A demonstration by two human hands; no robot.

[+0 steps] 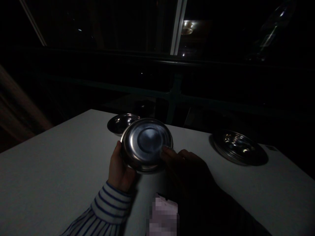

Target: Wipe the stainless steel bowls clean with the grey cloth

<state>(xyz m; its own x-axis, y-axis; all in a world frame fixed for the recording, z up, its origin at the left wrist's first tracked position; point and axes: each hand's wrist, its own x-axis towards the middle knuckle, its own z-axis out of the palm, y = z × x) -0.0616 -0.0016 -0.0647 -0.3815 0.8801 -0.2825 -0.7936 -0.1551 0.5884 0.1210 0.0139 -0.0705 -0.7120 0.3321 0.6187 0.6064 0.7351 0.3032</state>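
A round steel plate (147, 144) is held up over the white table (54, 170), tilted with its inner face toward me. My left hand (119, 168), in a blue-striped white sleeve, is wrapped round its lower left rim. In deep shadow, my right hand (183, 160) has its fingertips pressed on the plate's right rim. A small steel bowl (120, 123) stands just behind the plate.
A stack of steel plates (238, 147) rests on the table at the far right. The table's far edge runs close behind the bowl and the stack. Beyond it is a dark railing and a pale vertical post (178, 28). A blurred patch lies near my right wrist.
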